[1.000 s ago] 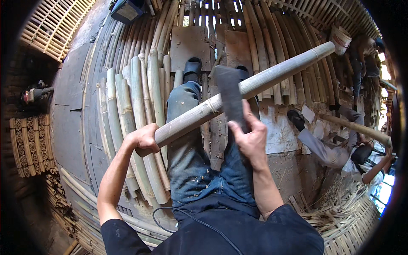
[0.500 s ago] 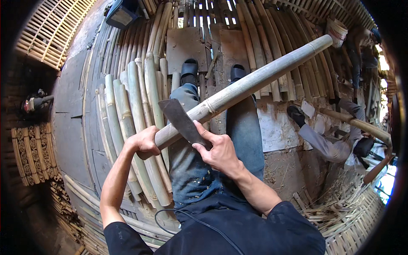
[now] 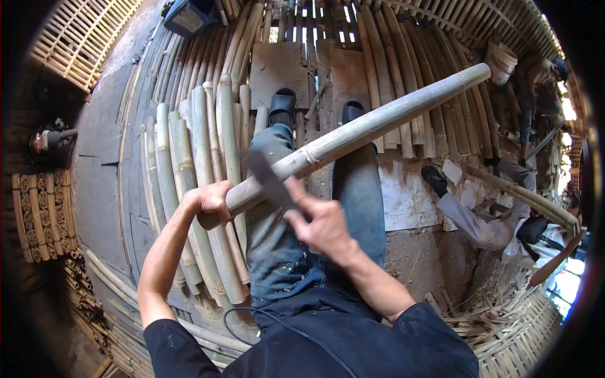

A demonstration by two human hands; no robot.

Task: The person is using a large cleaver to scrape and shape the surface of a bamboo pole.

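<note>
Head view, centre: bamboo pole [image 3: 378, 123], slanting to upper right; left hand [image 3: 213, 200] clasping its lower end; right hand [image 3: 324, 227] gripping blurred dark blade [image 3: 270, 176]. Advisable: pole steady, left hand clear of edge.

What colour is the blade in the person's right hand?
The blade is dark grey, somewhat blurred; it shows in the head view.

Bamboo pole [image 3: 384, 116] slanting across a person's jeans [image 3: 277, 252], dark blade [image 3: 270, 178] crossing it.
From here I see the left hand [image 3: 213, 201] clasping the near end and the blurred right hand [image 3: 324, 228] gripping the blade; over on the right, a co-worker [image 3: 469, 220] holds a second pole [image 3: 529, 198].
</note>
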